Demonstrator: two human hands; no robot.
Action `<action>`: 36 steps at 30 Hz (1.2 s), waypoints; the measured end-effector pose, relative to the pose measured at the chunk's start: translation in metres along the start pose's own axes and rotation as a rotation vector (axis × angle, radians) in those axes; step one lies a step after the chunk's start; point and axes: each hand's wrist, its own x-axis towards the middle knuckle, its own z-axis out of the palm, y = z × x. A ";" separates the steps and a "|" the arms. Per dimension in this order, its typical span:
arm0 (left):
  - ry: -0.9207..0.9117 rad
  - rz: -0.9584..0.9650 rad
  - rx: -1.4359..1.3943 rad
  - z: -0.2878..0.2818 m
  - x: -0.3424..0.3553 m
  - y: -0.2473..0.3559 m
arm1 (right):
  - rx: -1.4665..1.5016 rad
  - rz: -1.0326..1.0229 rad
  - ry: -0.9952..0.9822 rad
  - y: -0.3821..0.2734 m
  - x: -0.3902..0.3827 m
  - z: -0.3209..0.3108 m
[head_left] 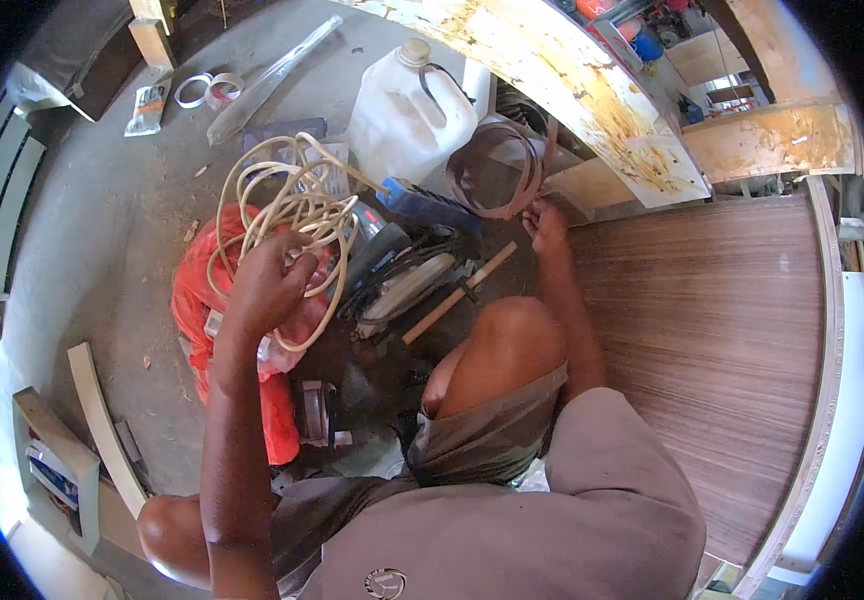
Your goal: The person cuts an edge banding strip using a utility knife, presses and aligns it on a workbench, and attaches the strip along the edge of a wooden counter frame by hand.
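My left hand (274, 272) is closed around part of a bundle of looped cream cable (297, 185). The cable runs to a long blue block (432, 205), possibly a socket strip. Below the cable lies a red plastic bag (202, 270), partly hidden by my arm. My right hand (548, 226) has its fingers pinched at the lower edge of a brown coiled strip (472, 178). Between my hands lie a grey power tool (380, 248), a tangle of dark cord and a thin wooden stick (462, 292).
A white jerrycan (407, 115) stands behind the blue block. Tape rolls (224, 90) and a long clear plastic sleeve (270, 85) lie at the far left. A brown wood-grain panel (702, 360) fills my right side, with a stained board (592, 90) above it. A curved wooden strip (104, 420) lies left.
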 end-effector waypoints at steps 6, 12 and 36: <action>-0.035 0.013 0.024 -0.002 0.000 -0.001 | -0.085 -0.146 -0.143 -0.015 -0.025 0.009; -0.037 -0.005 0.017 -0.003 0.000 -0.002 | -0.390 -0.678 0.303 -0.029 -0.037 0.039; -0.185 0.132 -0.199 -0.014 0.008 0.053 | -0.117 -0.236 -0.644 -0.152 -0.190 0.062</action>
